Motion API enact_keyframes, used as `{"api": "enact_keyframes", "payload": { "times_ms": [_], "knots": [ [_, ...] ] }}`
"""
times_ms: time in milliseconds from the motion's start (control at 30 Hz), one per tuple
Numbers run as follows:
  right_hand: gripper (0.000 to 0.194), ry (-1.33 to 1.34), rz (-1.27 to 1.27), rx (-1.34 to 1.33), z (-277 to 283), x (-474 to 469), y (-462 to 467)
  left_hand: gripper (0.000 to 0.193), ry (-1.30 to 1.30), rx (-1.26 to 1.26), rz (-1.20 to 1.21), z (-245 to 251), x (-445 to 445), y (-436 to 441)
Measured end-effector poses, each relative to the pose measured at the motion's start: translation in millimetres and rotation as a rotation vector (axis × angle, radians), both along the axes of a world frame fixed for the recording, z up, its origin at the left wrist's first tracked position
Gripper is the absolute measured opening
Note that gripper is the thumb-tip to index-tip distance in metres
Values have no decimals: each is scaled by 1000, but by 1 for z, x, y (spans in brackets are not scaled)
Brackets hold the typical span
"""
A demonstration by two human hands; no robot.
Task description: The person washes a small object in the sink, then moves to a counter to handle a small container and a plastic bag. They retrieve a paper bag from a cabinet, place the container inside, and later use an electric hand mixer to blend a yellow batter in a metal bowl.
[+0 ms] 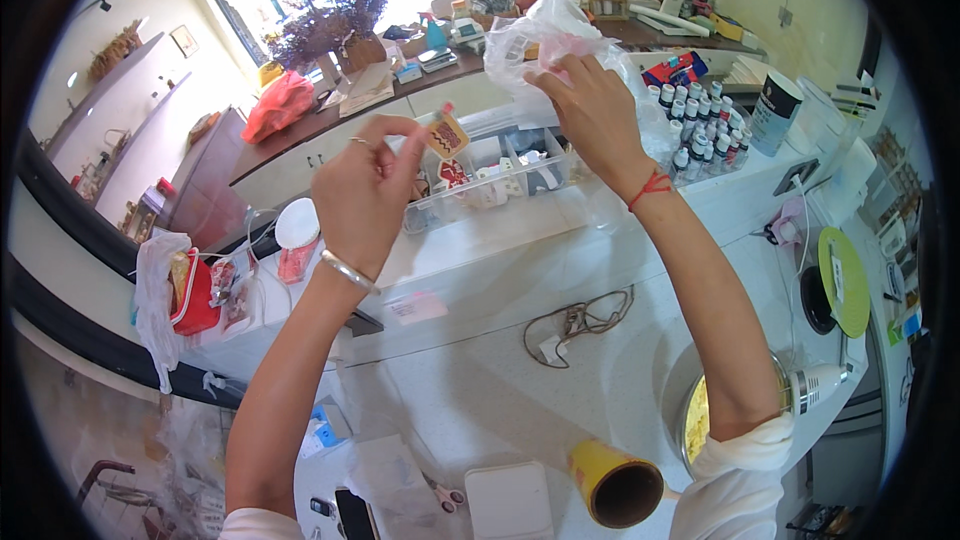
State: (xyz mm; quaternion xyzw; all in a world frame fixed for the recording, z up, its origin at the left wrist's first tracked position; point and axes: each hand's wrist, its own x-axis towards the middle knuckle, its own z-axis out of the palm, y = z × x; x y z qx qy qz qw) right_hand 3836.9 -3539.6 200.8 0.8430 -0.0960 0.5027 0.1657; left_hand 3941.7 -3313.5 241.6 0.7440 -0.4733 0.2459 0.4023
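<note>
Between the thumb and fingers of my left hand [367,187] is a small yellow-edged decorated tag [448,136] with a brown pattern, raised above a clear plastic organizer box [495,191]. Compartments of the box hold small items, among them a red-and-white piece [453,174]. My right hand [596,116] grips the crumpled white plastic bag [525,52] at the box's far right side; something pinkish shows through the bag. The fingertips are partly sunk in its folds.
Small dropper bottles [701,127] crowd a clear tray beside a dark-topped canister [776,112]. On the lower worktop lie a brown cord [577,319], a yellow cardboard tube [615,484], scissors [448,496], a white square lid [508,501] and a metal bowl with yellow contents [697,420], near a hand mixer [817,388].
</note>
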Motion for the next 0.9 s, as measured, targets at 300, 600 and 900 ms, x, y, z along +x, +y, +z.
{"api": "enact_keyframes", "payload": {
  "times_ms": [300,600,900],
  "knots": [
    [28,80,-1,151,2,-68,60,25,990,-188,-176,2,-30,79],
    [15,98,27,283,60,-123,171,28,1215,-235,-229,3,-107,169],
    [20,505,709,1299,70,-166,320,20,1214,-288,-266,6,-168,264]
  ]
}}
